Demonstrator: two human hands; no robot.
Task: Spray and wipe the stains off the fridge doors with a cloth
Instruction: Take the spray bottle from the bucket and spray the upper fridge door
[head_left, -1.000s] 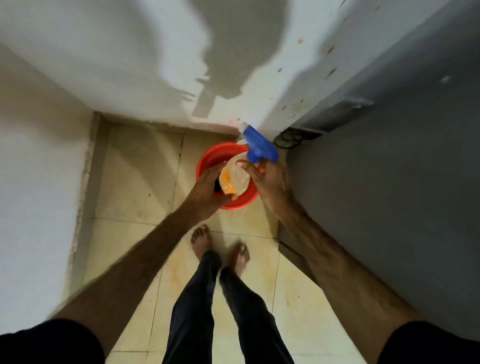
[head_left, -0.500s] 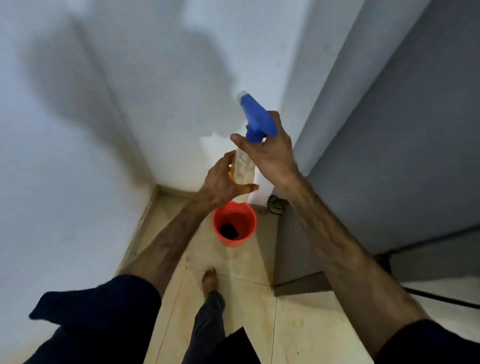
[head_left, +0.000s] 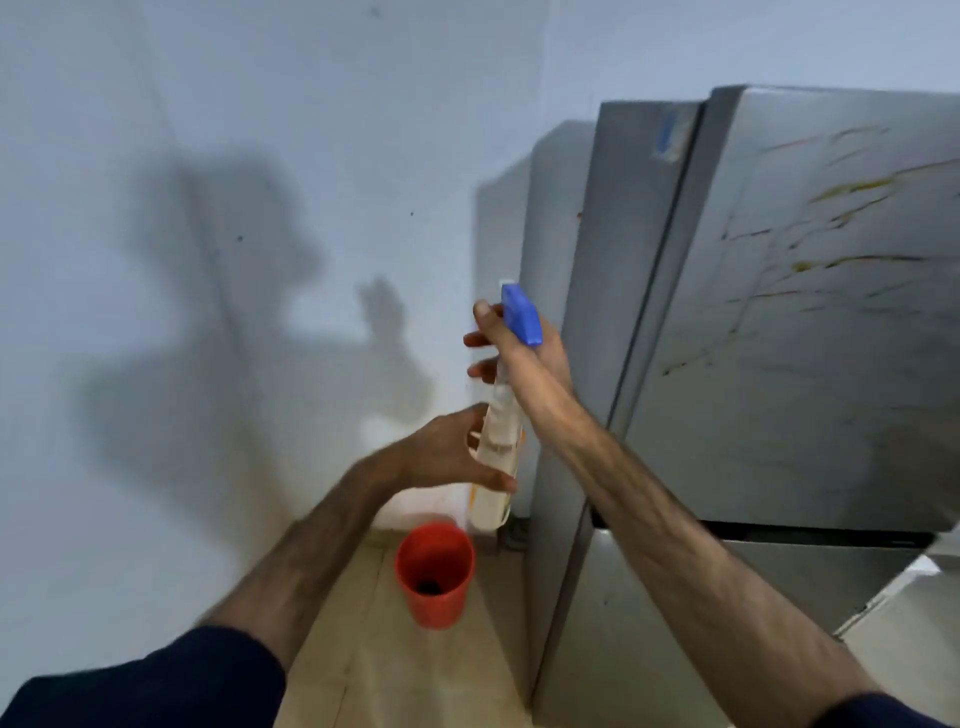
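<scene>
**Spray bottle up in both hands, stained fridge door at the right**

At the left of the frame is the pale wall (head_left: 156, 156), with my shadow cast across it. Along the bottom left my dark sleeve (head_left: 156, 680) shows, and my left forearm runs up toward the middle of the frame.

Low in the centre a red bucket (head_left: 435, 574) stands on the tiled floor (head_left: 363, 649), close to the wall and just left of the fridge's side. Something dark lies at its bottom; I cannot tell what it is.

Above the bucket my left hand (head_left: 447, 454) is at the lower body of the spray bottle (head_left: 496, 457), thumb under it and fingers loosely curved around its far side. The picture is blurred there, so I cannot say how firmly they hold it.

The bottle hangs roughly upright, its clear body pale with an orange patch on the label. My right hand (head_left: 519, 353) grips its neck just below the blue trigger head (head_left: 521, 317), my fingers (head_left: 480, 340) curled round the front.

Right of the bottle stands the grey fridge (head_left: 597, 312). Its upper door (head_left: 831, 338) fills the right of the frame and carries yellow-brown streaks (head_left: 831, 262) across its upper half. A dark seam runs below it, with the lower door (head_left: 701, 597) underneath.
</scene>
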